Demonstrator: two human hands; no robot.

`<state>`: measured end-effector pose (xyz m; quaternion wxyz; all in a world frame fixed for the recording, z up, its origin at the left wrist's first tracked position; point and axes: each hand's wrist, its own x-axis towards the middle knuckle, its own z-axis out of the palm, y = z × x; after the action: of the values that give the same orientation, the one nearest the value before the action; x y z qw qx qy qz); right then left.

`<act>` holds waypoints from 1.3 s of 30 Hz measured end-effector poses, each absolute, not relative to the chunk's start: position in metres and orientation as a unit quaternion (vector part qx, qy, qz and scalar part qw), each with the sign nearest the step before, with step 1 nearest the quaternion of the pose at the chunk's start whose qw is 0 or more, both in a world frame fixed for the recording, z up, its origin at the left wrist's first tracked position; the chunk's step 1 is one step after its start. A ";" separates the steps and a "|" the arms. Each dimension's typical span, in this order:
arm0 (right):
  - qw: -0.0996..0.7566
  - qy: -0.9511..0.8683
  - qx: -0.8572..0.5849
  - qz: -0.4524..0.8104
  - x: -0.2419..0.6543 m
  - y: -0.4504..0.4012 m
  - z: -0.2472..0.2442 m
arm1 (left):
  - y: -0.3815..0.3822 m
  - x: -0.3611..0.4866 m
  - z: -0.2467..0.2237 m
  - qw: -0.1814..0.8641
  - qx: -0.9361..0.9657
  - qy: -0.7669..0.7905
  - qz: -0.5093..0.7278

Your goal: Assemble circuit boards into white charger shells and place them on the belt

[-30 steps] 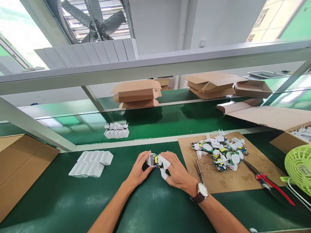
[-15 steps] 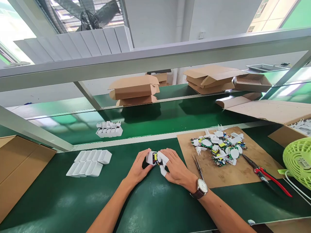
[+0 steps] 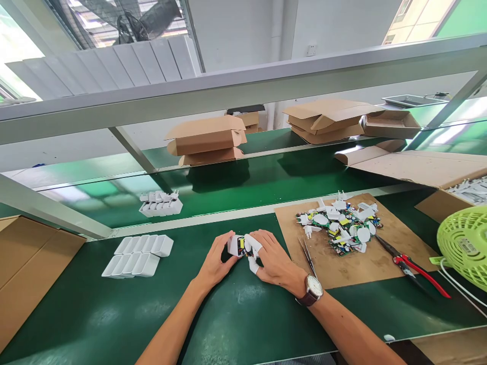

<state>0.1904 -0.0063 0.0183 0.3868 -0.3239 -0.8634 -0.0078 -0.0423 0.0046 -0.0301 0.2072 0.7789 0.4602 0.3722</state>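
Just above the green bench, my left hand is closed around a white plastic charger housing, its open side facing right. My right hand, with white finger cots on the thumb and forefinger, pinches a small circuit board with yellow and dark parts. The board sits at the mouth of the housing, its left end seemingly partly inside; its right end is hidden by the fingers. To the left, two rows of white housings lie on the bench. A pile of circuit boards with white plug parts is on my right.
Tweezers and red-handled pliers lie on a brown board. A green fan stands at the right. White chargers sit on the green belt behind a pale rail. Cardboard boxes stand farther back.
My view has shifted slightly. The white chargers on the belt have moved left relative to the bench. Both hands keep nearly the same hold on the housing and circuit board.
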 end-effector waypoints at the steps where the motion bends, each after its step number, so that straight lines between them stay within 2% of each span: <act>1: 0.387 -0.864 -0.323 -0.005 0.190 -0.006 0.019 | 0.004 -0.043 -0.030 0.206 0.779 0.460 0.372; 39: 0.381 -0.867 -0.321 -0.011 0.193 -0.006 0.015 | 0.006 -0.041 -0.030 0.174 0.788 0.444 0.388</act>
<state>0.1926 -0.0063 0.0151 0.3806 -0.3207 -0.8673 -0.0107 -0.0412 0.0061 -0.0303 0.1742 0.7884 0.4440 0.3884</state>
